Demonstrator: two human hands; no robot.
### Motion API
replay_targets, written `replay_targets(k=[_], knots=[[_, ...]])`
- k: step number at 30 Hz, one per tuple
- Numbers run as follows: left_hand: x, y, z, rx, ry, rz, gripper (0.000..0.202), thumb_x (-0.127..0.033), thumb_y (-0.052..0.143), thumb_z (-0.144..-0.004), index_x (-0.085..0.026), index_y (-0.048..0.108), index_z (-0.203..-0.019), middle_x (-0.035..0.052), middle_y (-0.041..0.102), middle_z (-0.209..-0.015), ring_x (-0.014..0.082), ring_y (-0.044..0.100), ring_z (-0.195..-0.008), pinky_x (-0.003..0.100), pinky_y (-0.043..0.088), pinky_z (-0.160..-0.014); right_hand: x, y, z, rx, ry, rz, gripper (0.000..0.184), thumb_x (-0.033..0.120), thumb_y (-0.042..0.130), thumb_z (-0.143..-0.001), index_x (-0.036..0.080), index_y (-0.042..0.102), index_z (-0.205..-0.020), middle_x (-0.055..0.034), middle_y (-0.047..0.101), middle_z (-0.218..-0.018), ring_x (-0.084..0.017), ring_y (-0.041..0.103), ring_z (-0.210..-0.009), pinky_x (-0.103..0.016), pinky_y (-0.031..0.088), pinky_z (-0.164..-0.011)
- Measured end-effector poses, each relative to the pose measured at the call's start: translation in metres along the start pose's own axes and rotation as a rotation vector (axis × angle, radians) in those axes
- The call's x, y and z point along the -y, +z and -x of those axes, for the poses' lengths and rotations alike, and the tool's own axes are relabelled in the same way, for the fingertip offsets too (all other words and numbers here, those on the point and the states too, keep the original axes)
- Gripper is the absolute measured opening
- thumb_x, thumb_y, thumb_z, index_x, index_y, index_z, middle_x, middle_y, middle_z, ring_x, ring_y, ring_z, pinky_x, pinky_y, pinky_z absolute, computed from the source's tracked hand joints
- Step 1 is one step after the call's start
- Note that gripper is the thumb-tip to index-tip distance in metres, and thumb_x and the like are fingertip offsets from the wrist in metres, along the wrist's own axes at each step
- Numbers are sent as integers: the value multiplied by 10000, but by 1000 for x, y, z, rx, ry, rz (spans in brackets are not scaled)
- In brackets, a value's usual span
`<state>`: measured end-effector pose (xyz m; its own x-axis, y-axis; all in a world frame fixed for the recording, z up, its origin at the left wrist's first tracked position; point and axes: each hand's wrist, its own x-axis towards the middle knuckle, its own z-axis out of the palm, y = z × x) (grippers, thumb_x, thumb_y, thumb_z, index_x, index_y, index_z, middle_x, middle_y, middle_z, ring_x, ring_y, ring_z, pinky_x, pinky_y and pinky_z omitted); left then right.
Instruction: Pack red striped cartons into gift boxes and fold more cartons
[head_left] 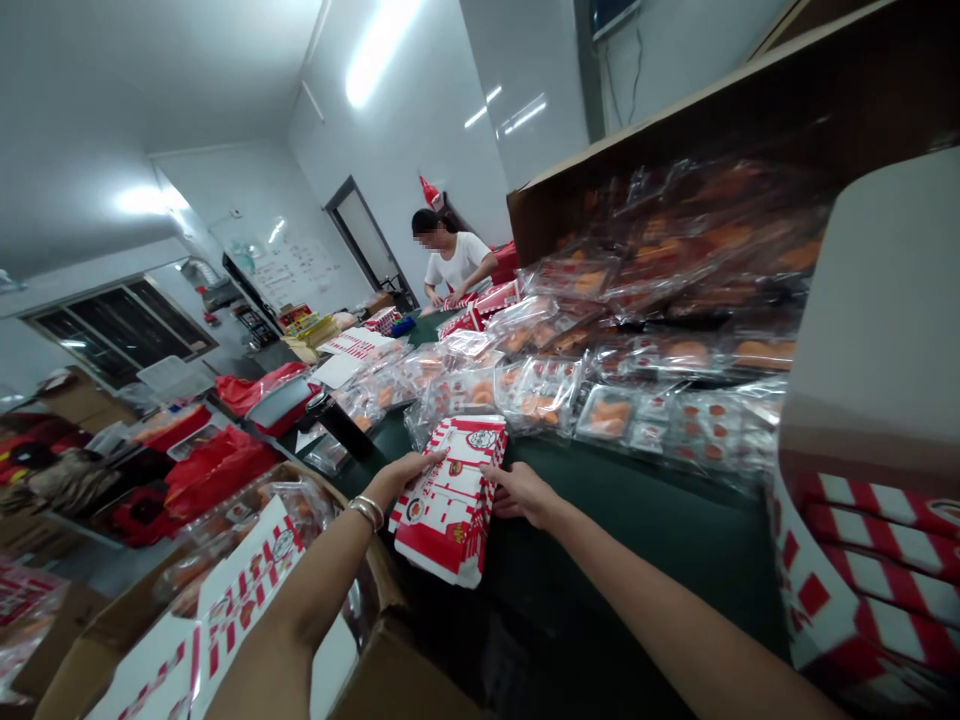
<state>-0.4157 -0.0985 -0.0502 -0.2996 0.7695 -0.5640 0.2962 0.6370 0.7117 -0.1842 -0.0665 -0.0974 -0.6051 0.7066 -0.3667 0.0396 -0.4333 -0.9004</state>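
A red-and-white printed cardboard box (pixel 450 500), with burger and fries pictures on its face, is held between my two hands just over the dark green tabletop (pixel 637 540). My left hand (pixel 409 470), with metal bangles at the wrist, is closed on its left edge; part of those fingers is hidden. On the opposite edge, my right hand (pixel 525 493) grips with the thumb on top and fingers along the side. Clear plastic packs (pixel 540 395) with orange pieces inside lie just beyond the box. A black bottle (pixel 341 425) lies tilted to the left of it.
At right stands a striped carton (pixel 802 600) holding several red-and-white boxes. Behind it, a large brown box (pixel 555 205) spills plastic packs. An open cardboard box (pixel 382 640) with flat printed sheets (pixel 247 580) is at lower left. Across the table, another person (pixel 457 260) handles striped boxes.
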Motion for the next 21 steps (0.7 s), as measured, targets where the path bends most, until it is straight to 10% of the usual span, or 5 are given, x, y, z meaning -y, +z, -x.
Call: replay_targets(k=[10,17,21], knots=[[-6,20,24,206,-130,222,506,-480,681,-736,-62,638,-1017,146,739,-830,267,714,-749,386,572,-782,-10,-24,16,-5,59,-12,207,320,584,-921,114,599,-927,17,604,-736,-85,576,-570,-230,523,-541],[-25,45,58,163,91,83,536,-452,613,-753,-45,574,-1100,163,726,-883,298,705,-865,436,554,-836,-10,-37,27,48,31,-96,175,279,582,-923,110,601,-883,25,601,-705,-80,574,-548,-220,518,-526],[-67,27,81,-25,290,-104,587,-298,674,-705,-140,478,-1236,108,715,-962,287,694,-867,422,560,-791,-12,-35,32,75,8,-147,154,261,604,-908,107,609,-912,11,619,-743,-96,603,-597,-233,532,-548]])
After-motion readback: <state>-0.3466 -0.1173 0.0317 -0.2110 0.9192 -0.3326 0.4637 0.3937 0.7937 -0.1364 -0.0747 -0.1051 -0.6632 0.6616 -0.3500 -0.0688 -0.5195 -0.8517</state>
